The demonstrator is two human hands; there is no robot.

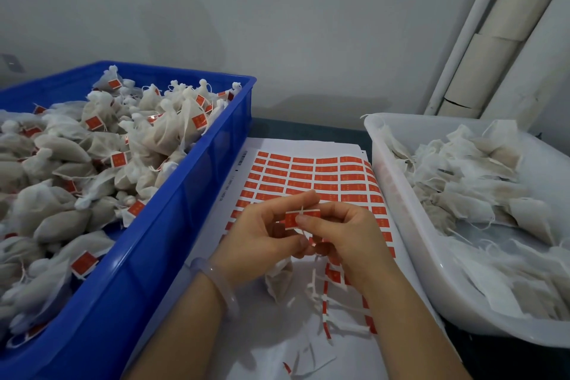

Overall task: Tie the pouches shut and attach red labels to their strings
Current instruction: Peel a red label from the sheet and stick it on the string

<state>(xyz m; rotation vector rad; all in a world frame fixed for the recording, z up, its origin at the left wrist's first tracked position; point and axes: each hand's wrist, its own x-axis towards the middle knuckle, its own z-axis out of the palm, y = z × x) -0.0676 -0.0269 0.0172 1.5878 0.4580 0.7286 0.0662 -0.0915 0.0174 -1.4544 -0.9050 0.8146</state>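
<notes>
Both hands meet over the sticker sheet (311, 176) at the centre. My left hand (262, 237) and my right hand (342, 234) pinch one red label (293, 218) between their fingertips, with a thin white string crossing its middle. A small white pouch (279, 279) hangs from that string just below my hands, over the paper. The sheet carries several rows of red labels, partly peeled near my hands.
A blue crate (172, 225) on the left is heaped with tied pouches bearing red labels. A white tub (398, 213) on the right holds untied pouches. Peeled backing strips (327, 305) litter the paper in front. A wall and pipes stand behind.
</notes>
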